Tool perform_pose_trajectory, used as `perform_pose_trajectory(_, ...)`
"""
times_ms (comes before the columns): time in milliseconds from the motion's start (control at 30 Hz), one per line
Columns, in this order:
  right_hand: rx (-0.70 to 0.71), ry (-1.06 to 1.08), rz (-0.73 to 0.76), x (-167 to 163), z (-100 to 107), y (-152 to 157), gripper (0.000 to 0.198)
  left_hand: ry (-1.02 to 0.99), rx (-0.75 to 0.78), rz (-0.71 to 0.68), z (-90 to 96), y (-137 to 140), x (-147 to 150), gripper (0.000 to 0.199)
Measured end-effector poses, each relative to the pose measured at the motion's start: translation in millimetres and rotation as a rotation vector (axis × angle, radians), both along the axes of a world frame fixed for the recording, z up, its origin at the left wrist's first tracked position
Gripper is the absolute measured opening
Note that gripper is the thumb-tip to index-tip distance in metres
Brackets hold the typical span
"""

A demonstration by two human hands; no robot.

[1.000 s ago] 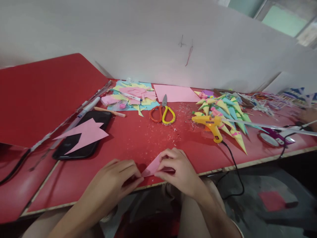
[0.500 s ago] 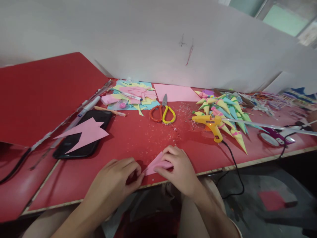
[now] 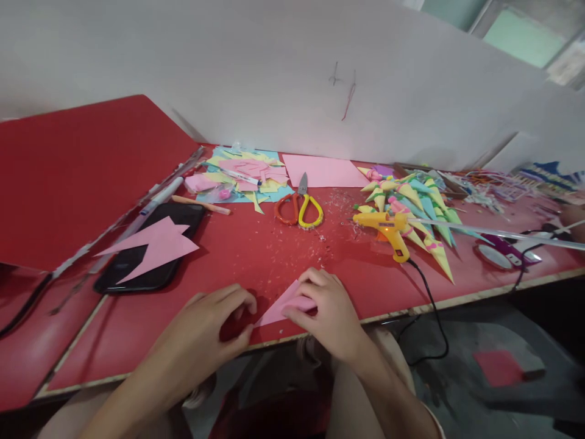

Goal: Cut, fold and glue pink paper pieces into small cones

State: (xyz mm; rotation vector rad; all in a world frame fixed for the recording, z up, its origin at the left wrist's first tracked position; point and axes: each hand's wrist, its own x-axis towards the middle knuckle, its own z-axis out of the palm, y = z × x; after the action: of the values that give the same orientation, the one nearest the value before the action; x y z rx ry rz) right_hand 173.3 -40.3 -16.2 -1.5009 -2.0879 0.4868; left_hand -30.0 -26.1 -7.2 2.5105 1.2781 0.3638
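A pink paper piece (image 3: 278,306) lies at the front edge of the red table, its right side curled over. My right hand (image 3: 326,311) pinches that curled part between thumb and fingers. Just off the paper's pointed left tip is my left hand (image 3: 212,320), its thumb and fingers parted with nothing between them. Ahead of both hands lie scissors (image 3: 299,206) with one red and one yellow handle. To the left, cut pink paper pieces (image 3: 158,247) rest on a black phone (image 3: 132,271).
A yellow glue gun (image 3: 388,228) with a glue stick and black cord lies right, beside a heap of small paper cones (image 3: 425,201). Paper scraps (image 3: 242,171) and a pink sheet (image 3: 320,171) lie at the back. A red board (image 3: 91,177) stands left.
My left hand has let go of the paper's pointed tip and drawn slightly left, its fingers parting. The right hand keeps its pinch on the curled part.
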Motion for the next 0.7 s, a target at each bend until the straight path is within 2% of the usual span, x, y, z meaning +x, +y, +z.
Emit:
perform_pose_trajectory(133, 0.0, -0.015, 0.004, 0, 1, 0, 0.014, -0.042, 0.07, -0.032, -1.6, -1, 0, 0.011)
perform_pose_trajectory(233, 0.004, -0.03, 0.007, 0, 1, 0, 0.011, -0.087, 0.272, -0.126, -1.8, -4, 5, 0.019)
perform_pose_trajectory(300, 0.008, -0.04, 0.013, 0, 0, 1, 0.009, -0.067, 0.421, -0.239, -0.7, -6, 10, 0.023)
perform_pose_trajectory(367, 0.011, -0.045, 0.018, 0, -1, 1, 0.009, -0.017, 0.506, -0.329, 1.2, -8, 14, 0.026)
perform_pose_trajectory(500, -0.004, -0.037, 0.01, 0, 0, 1, 0.014, 0.031, 0.572, -0.355, 4.5, -12, 19, 0.031)
perform_pose_trajectory(700, -0.018, -0.022, -0.001, -1, 1, 0, 0.016, 0.009, 0.565, -0.312, 0.6, -14, 19, 0.029)
